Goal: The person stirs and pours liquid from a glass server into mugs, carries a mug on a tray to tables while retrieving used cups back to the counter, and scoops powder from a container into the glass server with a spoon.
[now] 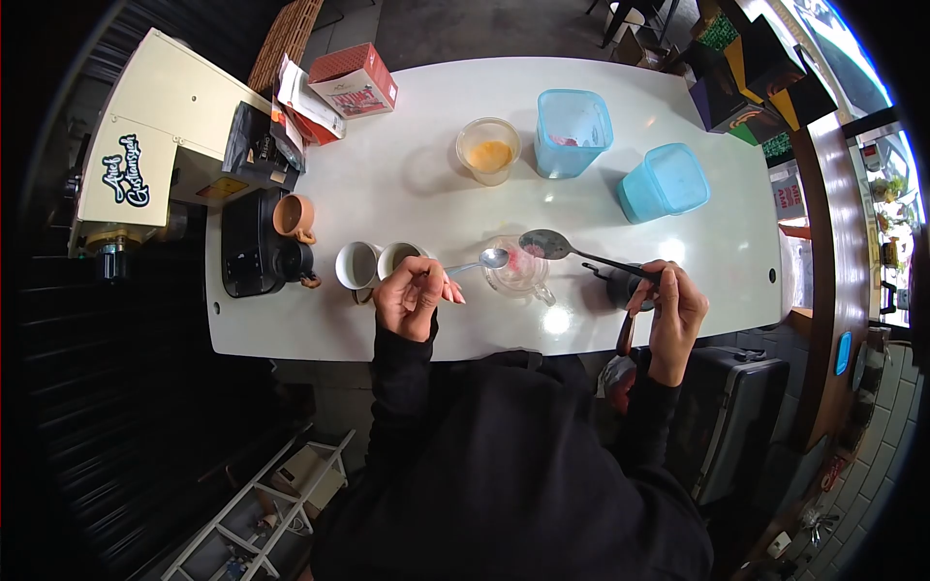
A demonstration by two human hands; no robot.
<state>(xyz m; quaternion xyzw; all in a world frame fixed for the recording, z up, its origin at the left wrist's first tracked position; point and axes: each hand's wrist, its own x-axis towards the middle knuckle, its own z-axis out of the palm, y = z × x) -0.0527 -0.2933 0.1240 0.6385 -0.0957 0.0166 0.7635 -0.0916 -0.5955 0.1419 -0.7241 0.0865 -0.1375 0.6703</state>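
Observation:
My left hand is closed around the handle of a small metal teaspoon, its bowl pointing right. My right hand grips the dark handle of a large metal serving spoon, its bowl pointing left. Both bowls are above a clear glass jug with pink-red residue inside. Below my right hand hangs a brown-handled utensil with a reddish, smeared end; whether that hand grips it too is unclear. A dark pitcher stands beside my right hand. Two cups, one a white cup, stand by my left hand.
On the white table are a tub with orange contents, a blue container and a tilted blue container. Left are a brown cup, a black scale-like device, a red box and a cream machine.

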